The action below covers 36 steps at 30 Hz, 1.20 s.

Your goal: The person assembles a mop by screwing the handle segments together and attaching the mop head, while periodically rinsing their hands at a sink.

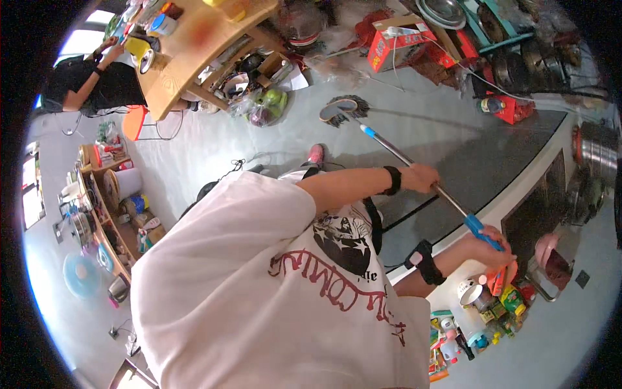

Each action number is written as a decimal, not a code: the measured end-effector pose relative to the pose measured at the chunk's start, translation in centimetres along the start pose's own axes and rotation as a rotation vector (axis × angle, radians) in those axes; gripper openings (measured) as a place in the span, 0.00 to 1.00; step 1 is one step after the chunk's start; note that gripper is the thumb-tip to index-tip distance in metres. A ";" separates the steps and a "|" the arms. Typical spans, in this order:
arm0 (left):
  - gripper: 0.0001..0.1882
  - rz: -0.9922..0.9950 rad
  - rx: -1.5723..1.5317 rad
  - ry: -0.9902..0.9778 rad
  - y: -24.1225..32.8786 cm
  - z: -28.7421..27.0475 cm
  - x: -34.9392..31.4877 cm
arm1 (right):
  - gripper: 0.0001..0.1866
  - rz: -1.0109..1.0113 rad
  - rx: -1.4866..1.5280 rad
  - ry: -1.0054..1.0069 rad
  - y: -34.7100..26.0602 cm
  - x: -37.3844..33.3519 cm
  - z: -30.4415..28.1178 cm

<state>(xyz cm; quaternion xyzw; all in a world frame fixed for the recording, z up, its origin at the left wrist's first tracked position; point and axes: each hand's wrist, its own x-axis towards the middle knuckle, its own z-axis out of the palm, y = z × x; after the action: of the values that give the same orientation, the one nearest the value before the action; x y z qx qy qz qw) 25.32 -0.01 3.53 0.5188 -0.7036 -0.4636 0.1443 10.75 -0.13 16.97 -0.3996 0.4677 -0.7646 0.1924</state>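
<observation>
On the pale grey floor [259, 139] ahead of you lies the head [337, 111] of a long-handled mop [392, 150], which you hold slantwise across your front. That head is an oval with a greyish middle and a ragged, dark fringe around its edge; it seems to rest flat, though it is small and soft in this curved view. A bright blue collar [367, 131] sits just above it, followed by a slim, shiny silver pole and then a blue grip [475, 225] toward the upper end.

Your left hand [421, 177] is closed around the silver pole, between collar and grip. Your right hand [497, 251] is wrapped round the blue grip near its end, some of its fingers hidden from sight. Each of your wrists wears a black band.

Beyond the mop head, toward your left, a clear bag of green produce [269, 107] lies by a wooden table [172, 71], where another person in dark clothes [120, 79] is at the far side. A red box [395, 52] stands farther ahead.
</observation>
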 end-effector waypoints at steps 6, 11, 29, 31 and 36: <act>0.11 -0.069 -0.045 0.132 -7.7 -4.8 -6.1 | 0.22 0.086 0.070 -0.095 -1.1 -8.2 7.3; 0.15 0.133 -0.064 0.195 -11.4 -8.2 -12.1 | 0.23 0.090 0.477 -0.375 -5.6 -14.3 9.9; 0.14 0.412 0.063 -0.091 -1.4 2.6 -9.5 | 0.19 0.190 0.456 -0.810 -13.7 -9.0 -5.5; 0.14 0.452 0.100 -0.187 2.4 4.6 -8.6 | 0.18 0.156 0.399 -0.698 -14.7 -8.0 -9.5; 0.14 0.579 -0.017 -0.532 8.7 11.6 -5.5 | 0.18 0.045 0.257 -0.297 -16.0 -6.9 -15.7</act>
<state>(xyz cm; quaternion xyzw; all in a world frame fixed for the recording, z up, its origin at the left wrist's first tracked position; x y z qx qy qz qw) 14.52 10.86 5.96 0.1594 -0.8298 -0.5279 0.0860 3.75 21.09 24.09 -0.4695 0.3414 -0.7461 0.3260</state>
